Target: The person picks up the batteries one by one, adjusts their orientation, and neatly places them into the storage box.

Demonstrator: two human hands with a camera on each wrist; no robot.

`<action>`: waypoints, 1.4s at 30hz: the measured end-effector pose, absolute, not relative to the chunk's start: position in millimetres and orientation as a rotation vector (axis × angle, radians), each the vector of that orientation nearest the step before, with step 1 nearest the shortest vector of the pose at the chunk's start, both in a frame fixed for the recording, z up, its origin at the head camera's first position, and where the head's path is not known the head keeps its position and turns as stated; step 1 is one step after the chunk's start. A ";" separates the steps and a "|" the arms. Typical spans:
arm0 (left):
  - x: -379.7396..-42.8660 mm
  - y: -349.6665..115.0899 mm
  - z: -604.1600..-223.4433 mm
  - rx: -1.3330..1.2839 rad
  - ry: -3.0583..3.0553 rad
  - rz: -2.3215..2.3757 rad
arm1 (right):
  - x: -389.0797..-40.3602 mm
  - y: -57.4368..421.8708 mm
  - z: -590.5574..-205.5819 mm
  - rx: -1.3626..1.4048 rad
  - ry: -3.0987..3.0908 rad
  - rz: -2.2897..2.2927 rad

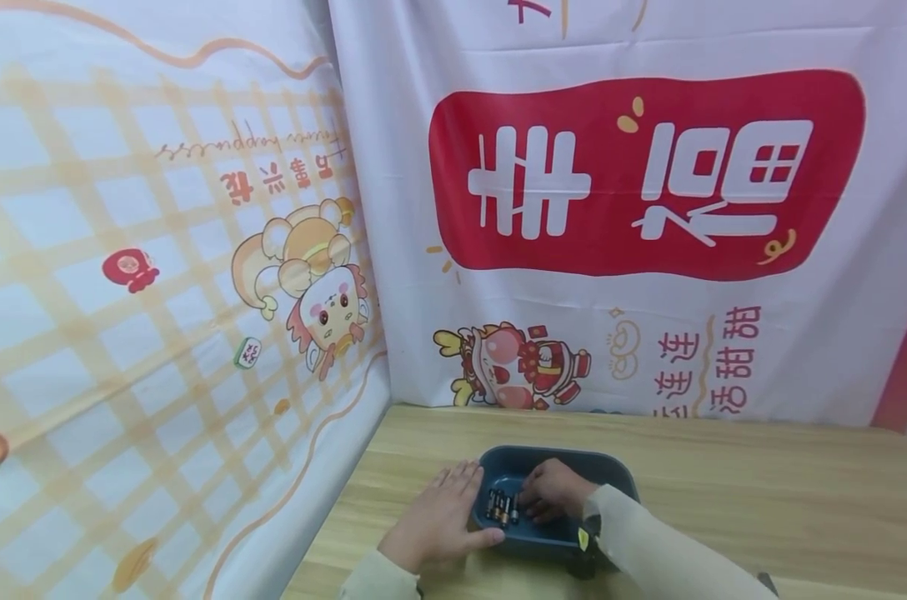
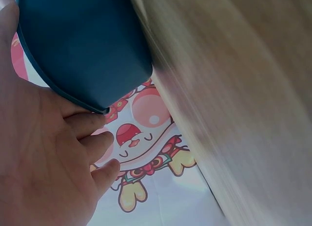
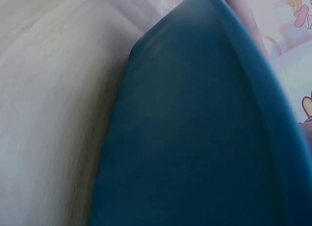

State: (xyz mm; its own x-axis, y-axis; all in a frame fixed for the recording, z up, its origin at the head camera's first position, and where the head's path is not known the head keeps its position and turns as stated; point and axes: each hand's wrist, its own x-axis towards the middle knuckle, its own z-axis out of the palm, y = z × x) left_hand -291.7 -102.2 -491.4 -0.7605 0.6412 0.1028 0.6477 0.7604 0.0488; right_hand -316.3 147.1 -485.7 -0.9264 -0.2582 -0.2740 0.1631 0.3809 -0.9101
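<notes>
A dark blue rectangular basin (image 1: 528, 546) with rounded corners stands on the wooden table. Several small batteries (image 1: 501, 508), dark with some copper-coloured parts, lie together in its left part. My left hand (image 1: 442, 512) rests against the basin's left rim, fingers extended and thumb spread toward the near side. In the left wrist view, the fingers of that hand touch the rim of the basin (image 2: 87, 46). My right hand (image 1: 562, 487) reaches inside, its bent fingers just right of the batteries; whether they pinch one is hidden. The basin's outer wall (image 3: 185, 119) fills much of the right wrist view.
Bare wood of the table (image 1: 761, 492) extends to the right of the basin. A printed cloth (image 1: 401, 250) hangs behind the table, and a checked one (image 1: 191, 350) hangs along the left side. A dark strap with a yellow tag (image 1: 583, 540) is at my right wrist.
</notes>
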 end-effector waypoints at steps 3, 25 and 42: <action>-290.6 -101.1 -489.9 -1.052 -2.867 -0.116 | -314.6 155.2 -485.5 -0.089 2.255 -1.576; -287.9 -99.9 -491.0 -1.023 -2.859 -0.127 | -289.7 200.9 -458.8 -0.118 2.305 -1.541; -285.8 -98.9 -492.9 -1.059 -2.801 -0.113 | -258.3 263.4 -432.6 -0.007 2.401 -1.587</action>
State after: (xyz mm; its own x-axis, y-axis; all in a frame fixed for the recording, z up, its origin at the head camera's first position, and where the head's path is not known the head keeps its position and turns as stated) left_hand -285.8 -98.9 -492.9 -0.7411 0.6517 0.1613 0.6626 0.7487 0.0189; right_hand -258.3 263.4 -432.6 -0.9655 -0.1479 -0.2145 0.1395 0.4021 -0.9049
